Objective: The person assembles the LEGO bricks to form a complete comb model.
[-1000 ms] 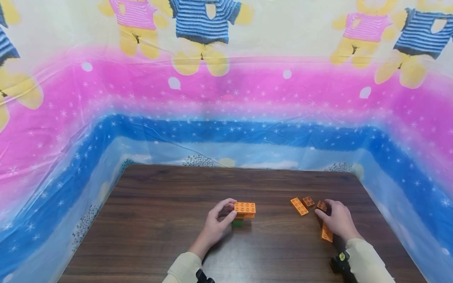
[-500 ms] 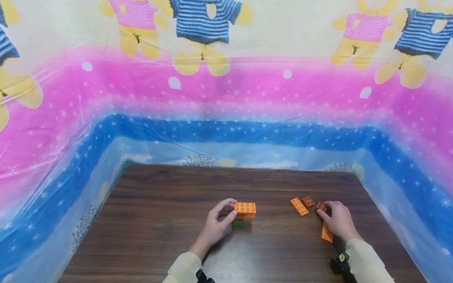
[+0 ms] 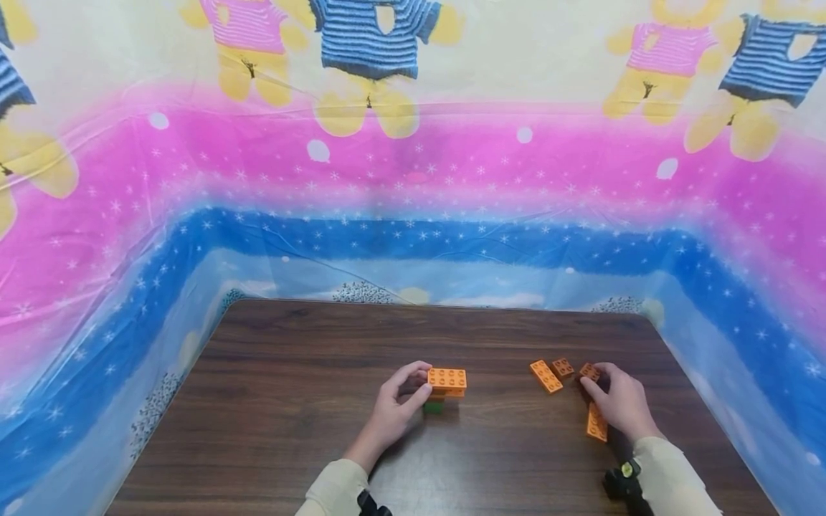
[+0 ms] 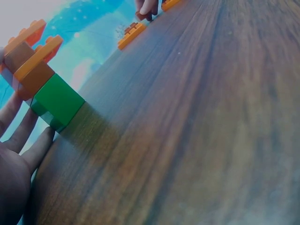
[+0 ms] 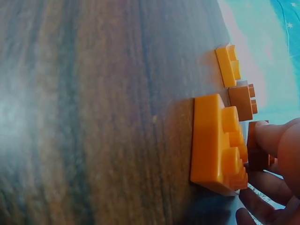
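Observation:
Near the table's middle stands an upright block tower [image 3: 447,383], with orange bricks spaced by brown ones over a green block [image 4: 58,101]. My left hand [image 3: 392,405] holds the tower from its left side, thumb and index at the upper bricks; in the left wrist view several fingers lie along it. To the right, my right hand [image 3: 621,401] pinches a small brown brick [image 3: 589,372] between thumb and fingers. An orange brick [image 5: 208,143] lies just in front of that brick, partly under my right hand in the head view.
Left of my right hand lie another orange brick [image 3: 546,376] and a second small brown brick [image 3: 563,368]. The dark wooden table [image 3: 310,344] ends at a printed cloth [image 3: 400,236] hanging behind and at the sides.
My right hand has shifted slightly to the right, and the small brown brick has turned and moved a little with it. My left hand and the tower have stayed in place.

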Tool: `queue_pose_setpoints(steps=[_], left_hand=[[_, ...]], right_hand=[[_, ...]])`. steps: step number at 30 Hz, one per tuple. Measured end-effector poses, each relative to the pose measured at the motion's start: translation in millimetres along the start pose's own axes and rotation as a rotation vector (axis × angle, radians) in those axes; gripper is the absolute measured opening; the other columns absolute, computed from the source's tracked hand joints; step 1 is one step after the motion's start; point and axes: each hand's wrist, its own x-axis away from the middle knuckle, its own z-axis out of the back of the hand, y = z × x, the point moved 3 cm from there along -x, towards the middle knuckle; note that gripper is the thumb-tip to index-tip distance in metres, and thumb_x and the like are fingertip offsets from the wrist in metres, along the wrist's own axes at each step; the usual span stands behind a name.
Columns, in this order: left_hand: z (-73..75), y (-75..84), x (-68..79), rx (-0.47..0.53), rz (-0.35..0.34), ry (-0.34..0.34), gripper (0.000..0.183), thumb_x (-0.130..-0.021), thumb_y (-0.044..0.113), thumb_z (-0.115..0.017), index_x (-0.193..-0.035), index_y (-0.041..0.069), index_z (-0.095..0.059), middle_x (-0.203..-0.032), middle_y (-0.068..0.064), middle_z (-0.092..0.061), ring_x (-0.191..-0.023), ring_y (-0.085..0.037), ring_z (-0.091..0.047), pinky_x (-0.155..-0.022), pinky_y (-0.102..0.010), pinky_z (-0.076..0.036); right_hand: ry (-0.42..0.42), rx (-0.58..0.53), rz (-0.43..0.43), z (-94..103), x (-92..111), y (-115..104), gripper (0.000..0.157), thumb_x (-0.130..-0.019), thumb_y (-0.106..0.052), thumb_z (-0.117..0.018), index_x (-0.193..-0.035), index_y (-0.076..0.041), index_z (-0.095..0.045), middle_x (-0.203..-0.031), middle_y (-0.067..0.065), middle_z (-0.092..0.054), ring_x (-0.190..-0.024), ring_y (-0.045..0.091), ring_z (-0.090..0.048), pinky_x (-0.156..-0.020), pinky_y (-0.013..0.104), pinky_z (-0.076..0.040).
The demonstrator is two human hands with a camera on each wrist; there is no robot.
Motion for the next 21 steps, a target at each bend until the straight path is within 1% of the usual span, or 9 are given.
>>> queue_pose_setpoints(steps=[3,11,16,21], left_hand=[[1.1,-2.0,-0.3,0.010,-0.012,-0.013,0.035,-0.102,0.007,-0.068,-0.137,0.009,-0.065,-0.122,-0.011,-0.068,-0.115,-0.029,-0.066,-0.095,-0.036,-0.055],[2.4,-1.3,-0.2,-0.005,-0.020,-0.019,0.033,-0.103,0.014,-0.069,-0.135,0.019,-0.067,-0.120,-0.007,-0.069,-0.114,-0.024,-0.067,-0.096,-0.034,-0.055],[2.5,-2.0,-0.2,-0.002,-0.019,-0.020,0.032,-0.103,0.014,-0.069,-0.135,0.018,-0.067,-0.120,-0.007,-0.069,-0.113,-0.023,-0.066,-0.095,-0.033,-0.055],[2.1,-1.6,-0.2,0.003,-0.039,-0.019,0.033,-0.103,0.012,-0.068,-0.136,0.015,-0.066,-0.121,-0.009,-0.069,-0.113,-0.024,-0.066,-0.094,-0.035,-0.055]], right_hand=[[0.013,-0.020,-0.001,1.5,0,-2,0.057,-0.103,-0.035,-0.069,-0.140,0.007,-0.056,-0.127,0.033,-0.064,-0.111,0.046,-0.062,-0.094,0.066,-0.051],[0.015,-0.096,0.003,5.9,4,-17,0.063,-0.104,-0.045,-0.065,-0.144,0.003,-0.055,-0.136,0.033,-0.061,-0.123,0.051,-0.059,-0.099,0.068,-0.048],[0.009,-0.135,0.014,8.2,6,-31,0.062,-0.105,-0.045,-0.062,-0.145,0.002,-0.055,-0.136,0.031,-0.061,-0.123,0.050,-0.061,-0.099,0.066,-0.050],[0.019,-0.155,0.054,9.1,7,-43,0.059,-0.106,-0.042,-0.063,-0.146,0.001,-0.056,-0.135,0.031,-0.062,-0.118,0.050,-0.065,-0.093,0.063,-0.054]])
